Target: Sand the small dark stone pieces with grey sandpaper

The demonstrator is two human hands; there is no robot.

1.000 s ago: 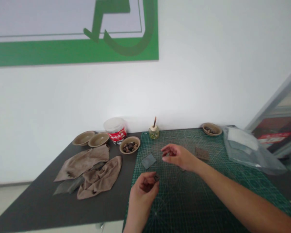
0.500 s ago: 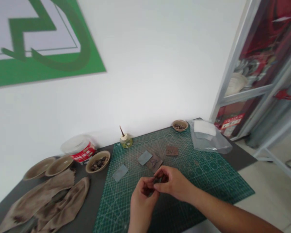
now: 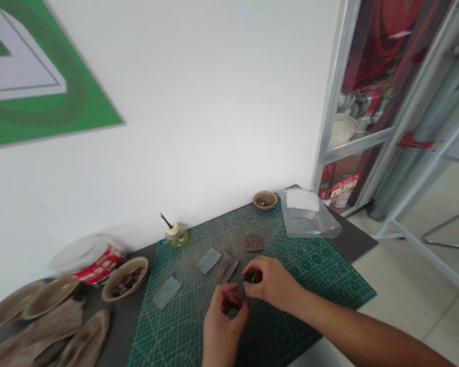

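Over the green cutting mat [image 3: 309,295], my right hand [image 3: 273,283] pinches a small dark piece [image 3: 248,278] between thumb and fingertips; its kind is too small to make out. My left hand [image 3: 225,321] is just to the left, thumb and fingers curled together, and whatever they hold is hidden. Beyond the hands lies a brown sandpaper square [image 3: 225,267] with handwriting, partly under a grey sheet [image 3: 209,260]. Another brown piece [image 3: 254,243], marked 240, is farther back. A second grey sheet [image 3: 167,292] lies at the mat's left.
Bowls of small dark pieces stand left [image 3: 110,293] and back right [image 3: 265,193]. A glass jar [image 3: 178,237] with a brush is near the wall. Left are a red-labelled tub [image 3: 99,265], other bowls [image 3: 52,295] and a brown cloth [image 3: 87,334]. A plastic bag [image 3: 309,224] lies right.
My hands have moved slightly apart; the dark piece is now at my right fingertips. The view has turned right, so the table things appear farther left.
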